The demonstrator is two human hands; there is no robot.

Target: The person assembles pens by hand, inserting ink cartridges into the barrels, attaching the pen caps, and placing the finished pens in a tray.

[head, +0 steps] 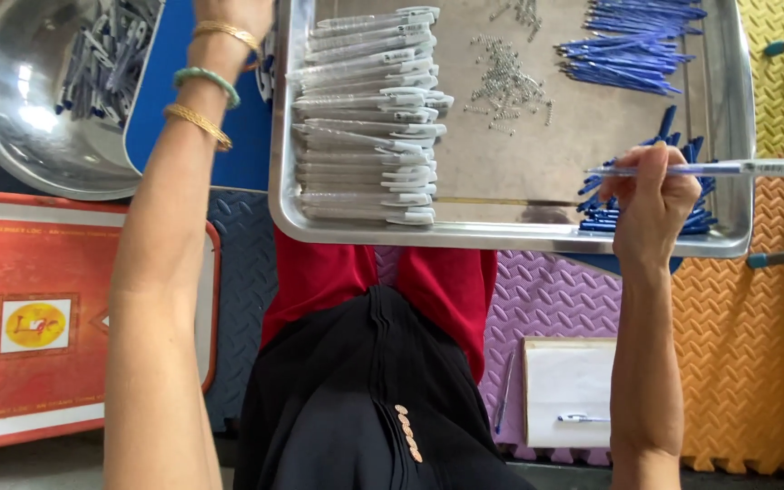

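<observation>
From the head camera, the right hand (651, 204) pinches a ballpoint pen (719, 168) near its tip end; the fingers (655, 163) are closed round the clear barrel. The pen lies almost level, its long axis running left to right, its capped end sticking out past the right rim of the steel tray (510, 238). It hovers just above the blue pen parts (605, 218) in the tray's near right corner. The left hand (238, 14) reaches up and away past the tray's left edge, beside the stacked pen barrels (369, 118); its fingers are cut off by the frame, so I cannot tell their grip. The right hand is the nearer one.
</observation>
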